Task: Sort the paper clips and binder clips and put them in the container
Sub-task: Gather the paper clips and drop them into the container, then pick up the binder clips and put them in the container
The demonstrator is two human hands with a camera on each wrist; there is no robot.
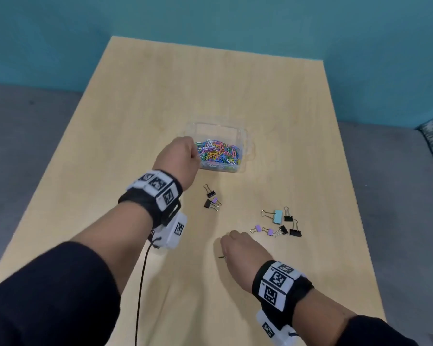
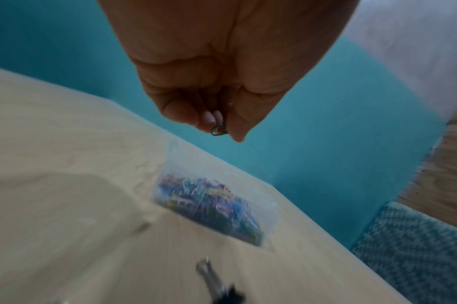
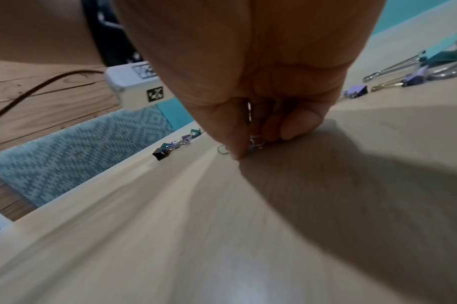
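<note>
One clear container [image 1: 245, 136], heaped with paper clips [image 1: 219, 152], is set mid-table [image 1: 135, 108] for dropping. Binder clips [image 1: 281, 222] are left nearby. Green paper clips [image 2: 218, 130] are pinched overhead by the left hand [image 1: 178, 156]; small clips are gathered under the right hand [image 1: 243, 250], fingers curled.

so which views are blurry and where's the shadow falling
Head view: mostly sharp. Left wrist view: container and table smeared by motion blur, only the left hand fairly crisp. Right wrist view: table streaked with blur, the right hand casting a dark shadow to its right, pale glare near the bottom edge.
</note>
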